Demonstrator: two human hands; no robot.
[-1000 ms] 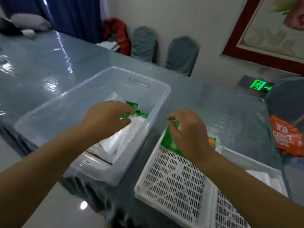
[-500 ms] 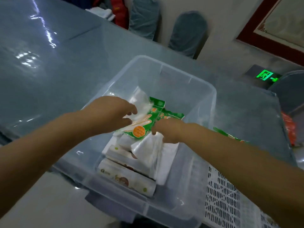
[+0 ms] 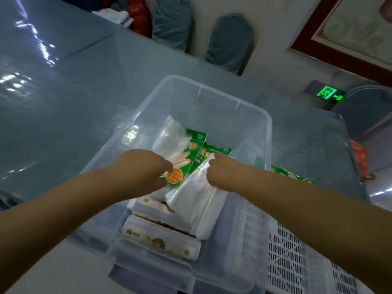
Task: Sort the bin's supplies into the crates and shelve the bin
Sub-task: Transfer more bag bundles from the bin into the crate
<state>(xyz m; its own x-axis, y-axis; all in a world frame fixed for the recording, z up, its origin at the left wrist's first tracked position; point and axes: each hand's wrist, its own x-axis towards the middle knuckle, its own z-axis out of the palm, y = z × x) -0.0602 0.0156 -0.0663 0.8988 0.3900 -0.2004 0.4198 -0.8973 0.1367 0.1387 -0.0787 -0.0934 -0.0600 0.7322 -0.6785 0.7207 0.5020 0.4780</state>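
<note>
Both hands are down inside the clear plastic bin, which stands at the near edge of the bench, so the step in hand looks like picking supplies out for sorting. The left hand is curled over the green-headed pack of disposable gloves lying in the middle of the bin; its fingertips are hidden under the knuckles, so whether it already has a firm hold I cannot tell, though the fingers bend round the pack's near end. The right hand is likewise curled and appears to pinch the top of a second glove pack just beside the first, where clear film bunches under its fingers.

The next move probably calls for lifting both slippery packs clear of the bin's right wall and carrying them to the white slatted crate, which touches the bin on that side.

Counted: two green glove packs in the bin; one more green pack showing beyond the right forearm, over the crate. Two boxed tissue packs are visible at the bin's near end, with perhaps others beneath the film. One bin; one crate clearly seen, with a second possibly at the right edge of view.
</note>
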